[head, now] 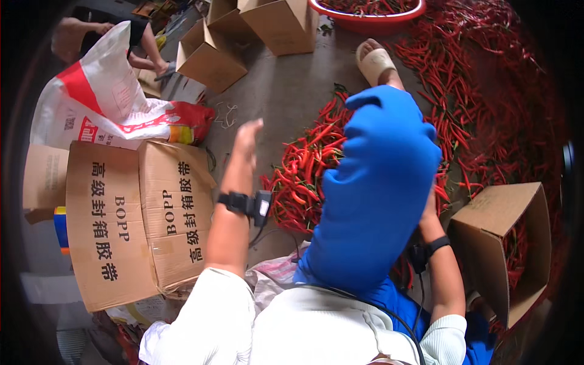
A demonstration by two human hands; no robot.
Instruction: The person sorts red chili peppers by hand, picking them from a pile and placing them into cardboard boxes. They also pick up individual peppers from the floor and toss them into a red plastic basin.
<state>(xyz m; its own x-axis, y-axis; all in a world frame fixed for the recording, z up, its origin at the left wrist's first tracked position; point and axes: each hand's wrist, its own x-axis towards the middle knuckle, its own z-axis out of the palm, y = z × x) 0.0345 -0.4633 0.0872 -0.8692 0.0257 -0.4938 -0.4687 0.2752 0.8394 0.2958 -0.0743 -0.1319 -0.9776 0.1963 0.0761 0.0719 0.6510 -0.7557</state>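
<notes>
My left hand point(249, 139) is over the concrete floor, stretched out and slightly blurred, with nothing seen in it. It is nearest to a heap of red chili peppers point(303, 182) with green stems, which lies just to its right. My right hand point(430, 207) is mostly hidden behind my leg in blue trousers point(388, 173), so its fingers and anything in them cannot be seen. Loose red chilies point(441, 182) show beside it. An open cardboard box point(490, 223) stands tilted to its right, with red chilies point(515, 251) inside.
Printed cardboard boxes point(175, 219) stand on the left, below a white and red woven sack point(105, 91). Open boxes point(212, 54) are at the top. A red plastic basin point(378, 19) holds chilies. A wide chili pile point(492, 91) covers the right. Another person point(148, 48) sits at upper left.
</notes>
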